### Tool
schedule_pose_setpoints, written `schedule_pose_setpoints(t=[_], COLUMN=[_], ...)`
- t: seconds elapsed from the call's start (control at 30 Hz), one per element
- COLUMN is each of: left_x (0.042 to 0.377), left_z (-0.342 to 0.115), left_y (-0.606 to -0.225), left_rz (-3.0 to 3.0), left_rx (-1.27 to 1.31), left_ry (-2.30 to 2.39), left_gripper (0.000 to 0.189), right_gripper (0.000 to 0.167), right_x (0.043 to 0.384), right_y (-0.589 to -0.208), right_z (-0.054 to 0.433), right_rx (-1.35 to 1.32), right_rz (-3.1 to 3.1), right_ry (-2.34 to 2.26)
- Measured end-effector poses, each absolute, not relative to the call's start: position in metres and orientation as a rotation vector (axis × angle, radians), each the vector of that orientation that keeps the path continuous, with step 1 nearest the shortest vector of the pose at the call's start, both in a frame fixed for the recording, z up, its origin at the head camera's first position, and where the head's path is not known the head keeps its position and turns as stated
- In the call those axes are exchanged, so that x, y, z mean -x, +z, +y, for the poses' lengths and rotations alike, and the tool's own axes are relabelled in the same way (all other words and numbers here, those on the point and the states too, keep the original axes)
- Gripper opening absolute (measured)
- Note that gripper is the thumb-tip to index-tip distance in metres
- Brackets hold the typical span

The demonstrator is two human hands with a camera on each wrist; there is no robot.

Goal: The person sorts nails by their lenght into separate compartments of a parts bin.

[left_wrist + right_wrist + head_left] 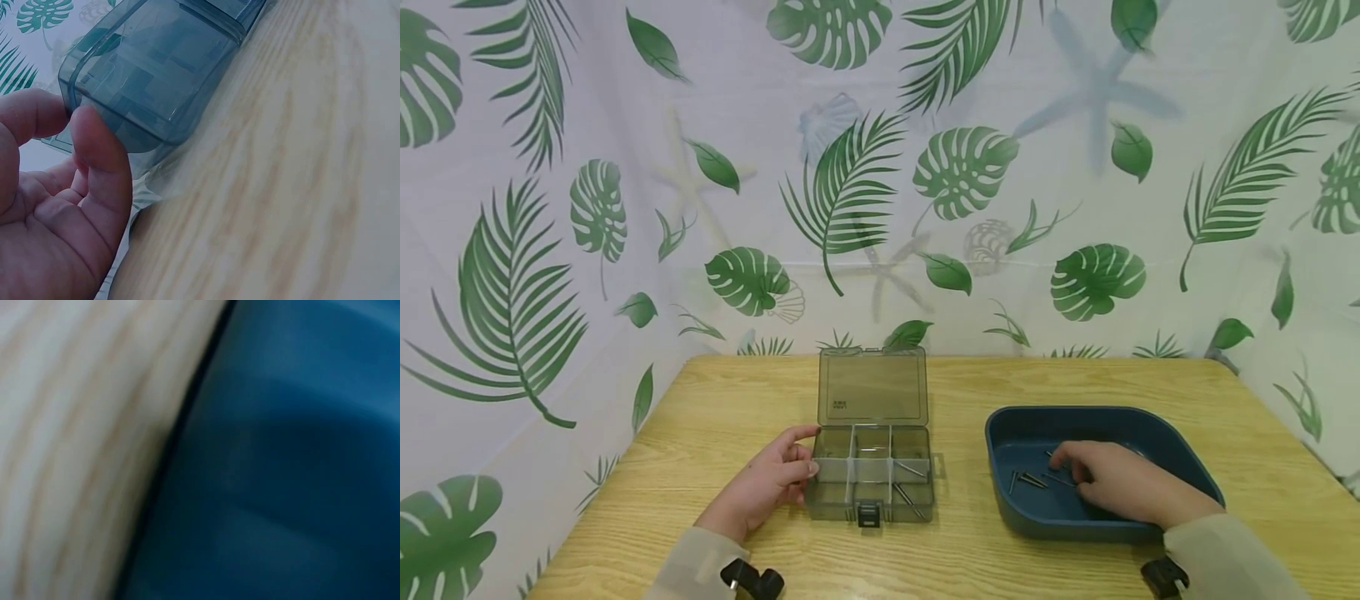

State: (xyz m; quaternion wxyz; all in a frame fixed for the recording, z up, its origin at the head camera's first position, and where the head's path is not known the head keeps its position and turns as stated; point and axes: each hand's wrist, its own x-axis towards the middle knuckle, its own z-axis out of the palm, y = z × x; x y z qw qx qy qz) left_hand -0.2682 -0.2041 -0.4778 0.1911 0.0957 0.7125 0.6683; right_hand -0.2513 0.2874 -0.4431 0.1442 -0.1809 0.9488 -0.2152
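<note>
A smoky clear compartment box [831, 510] lies on the table with its lid [872, 387] raised at the back. My left hand [771, 475] grips its left side, and the left wrist view has the thumb against a corner of the box [144, 75]. Thin metal screws [910, 500] lie in the right-hand compartments. My right hand [1112, 479] reaches down into a dark blue tray [1022, 525], fingers bent toward its floor beside several loose screws [1033, 481]. I cannot tell whether the fingertips pinch one. Only the tray [281, 456] and wood fill the blurred right wrist view.
The wooden table [955, 558] carries the box left of centre and the tray to its right. Behind and beside it hangs a white leaf-print cloth [880, 208]. The box's front latch [869, 514] hangs down.
</note>
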Motion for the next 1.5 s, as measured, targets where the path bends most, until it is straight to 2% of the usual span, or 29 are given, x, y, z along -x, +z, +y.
schedule_pose_setpoints(t=[0.43, 0.83, 1.13, 1.5], left_x=[0.27, 0.268, 0.266, 0.267], left_z=[-0.206, -0.205, -0.203, -0.203], left_y=[-0.48, -0.477, -0.476, -0.477], left_rz=[2.006, 2.012, 2.005, 2.0], left_rx=[-0.239, -0.268, -0.268, -0.278], left_ry=[1.885, 1.871, 1.871, 1.875], left_gripper=[0.063, 0.063, 0.063, 0.064], right_gripper=[0.034, 0.026, 0.029, 0.017], right_x=[0.252, 0.252, 0.25, 0.242], right_y=[-0.443, -0.443, -0.444, -0.423], right_z=[0.283, 0.28, 0.283, 0.268], right_rx=[0.483, 0.514, 0.546, 0.715], right_rz=[2.754, 2.85, 2.799, 2.853], right_ry=[-0.576, -0.378, -0.556, -0.793])
